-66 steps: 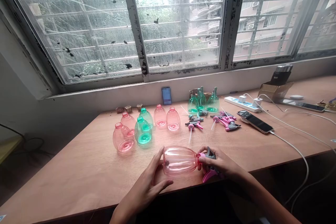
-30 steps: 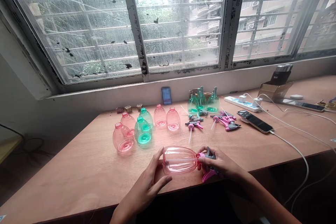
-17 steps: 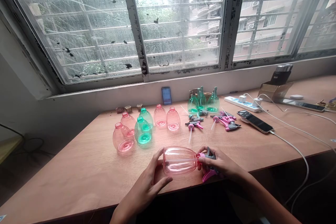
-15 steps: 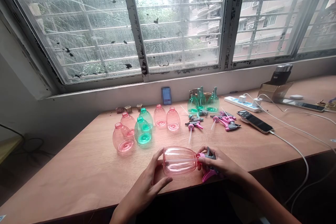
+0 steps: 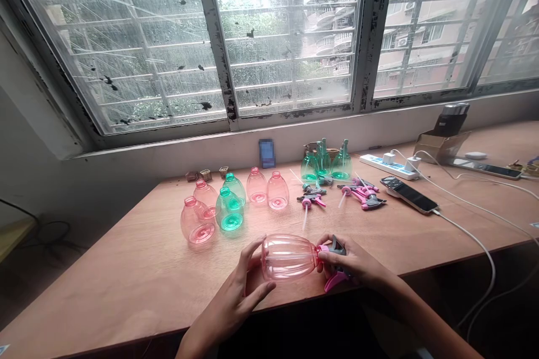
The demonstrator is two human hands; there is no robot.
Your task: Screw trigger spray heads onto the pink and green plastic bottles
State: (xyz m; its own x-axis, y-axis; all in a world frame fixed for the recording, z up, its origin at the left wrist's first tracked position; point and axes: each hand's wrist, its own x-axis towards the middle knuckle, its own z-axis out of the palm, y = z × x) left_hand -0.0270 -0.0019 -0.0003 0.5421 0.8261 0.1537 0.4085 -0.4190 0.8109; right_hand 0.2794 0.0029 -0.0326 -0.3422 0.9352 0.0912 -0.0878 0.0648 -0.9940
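A clear pink plastic bottle [image 5: 288, 257] lies on its side near the front edge of the wooden table [image 5: 126, 269]. My left hand [image 5: 240, 297] cups its base, fingers and thumb curled around it. My right hand [image 5: 356, 266] is closed on the pink and grey trigger spray head [image 5: 334, 263] fitted at the bottle's neck. Behind, several empty pink bottles [image 5: 197, 221] and green bottles [image 5: 229, 210] stand upright without heads.
Loose trigger heads [image 5: 362, 193] lie mid-table, with three capped green spray bottles [image 5: 326, 162] behind them. A phone [image 5: 408, 194] on a white cable, a power strip [image 5: 389, 165], a cardboard box [image 5: 442, 143] and a second phone [image 5: 484, 168] sit to the right.
Almost nothing has moved. My left fingers have shifted slightly around the bottle's base; the bottle and my right hand stay where they were.
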